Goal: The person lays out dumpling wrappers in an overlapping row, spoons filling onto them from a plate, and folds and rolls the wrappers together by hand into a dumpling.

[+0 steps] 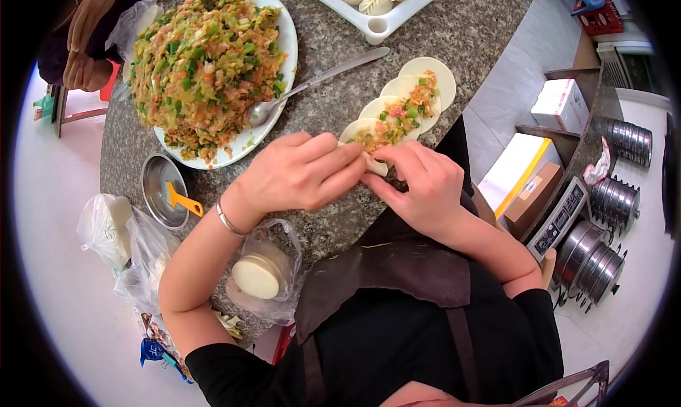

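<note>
Between my left hand (305,171) and my right hand (424,187) is a small folded dough wrapper (376,166), pinched by the fingers of both. Just beyond them, overlapping round wrappers (433,77) lie in a row on the granite table, with chopped orange and green filling (404,116) on them. A white plate (289,45) at the upper left bears a large heap of the same filling (202,74). A metal spoon (319,77) rests on its rim.
A white tray (418,10) of pleated dumplings (376,1) is at the top. Left of my arm stands a metal bowl (157,187) with a yellow tool (186,201). Bagged wrappers (257,276) lie near my left elbow. Another person's hands (81,45) show at the upper left.
</note>
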